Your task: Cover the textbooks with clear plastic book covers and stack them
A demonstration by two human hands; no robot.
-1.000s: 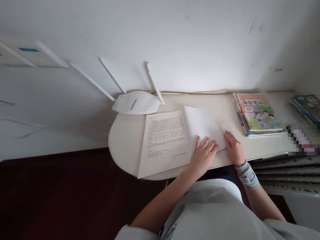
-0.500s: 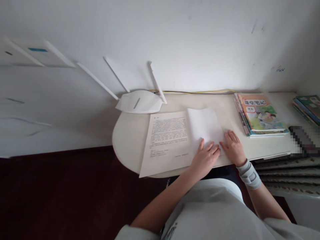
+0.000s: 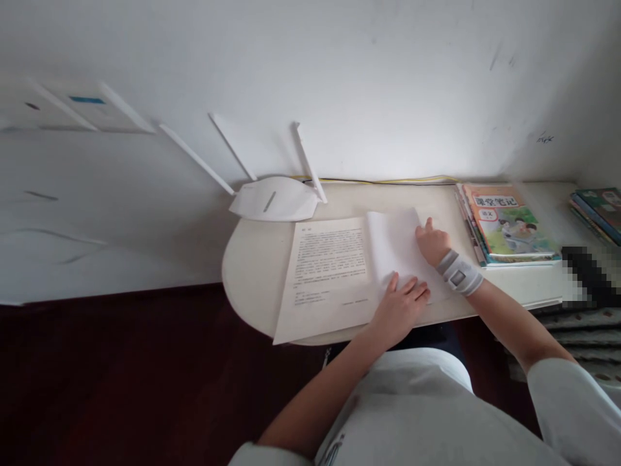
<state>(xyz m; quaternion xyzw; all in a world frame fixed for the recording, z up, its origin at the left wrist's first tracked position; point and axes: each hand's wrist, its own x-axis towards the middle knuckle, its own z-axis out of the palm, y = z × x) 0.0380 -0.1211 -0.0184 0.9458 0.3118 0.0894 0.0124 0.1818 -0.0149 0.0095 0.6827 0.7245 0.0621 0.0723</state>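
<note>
A printed sheet of paper (image 3: 330, 265) lies on the desk with its text facing up. Over its right side is a blank white paper flap (image 3: 388, 239); I cannot tell whether it is the same sheet folded over. My left hand (image 3: 400, 307) rests flat on the flap's near part, fingers spread. Farther up, my right hand (image 3: 433, 244) touches the flap's right edge near its far corner. Its index finger points away and the thumb is apart, while the other fingers are partly curled. A grey wristband (image 3: 458, 273) is around the right wrist.
A white router (image 3: 274, 199) with raised antennas stands at the desk's back left. Stacked workbooks (image 3: 512, 220) lie right of the paper, with more books (image 3: 599, 207) at the far right. Cables (image 3: 388, 182) run along the wall. The desk's rounded edge (image 3: 228, 285) is at left.
My right hand has moved away from me and slightly left, along the flap's right edge from its near part to the far corner. My left hand stays on the flap.
</note>
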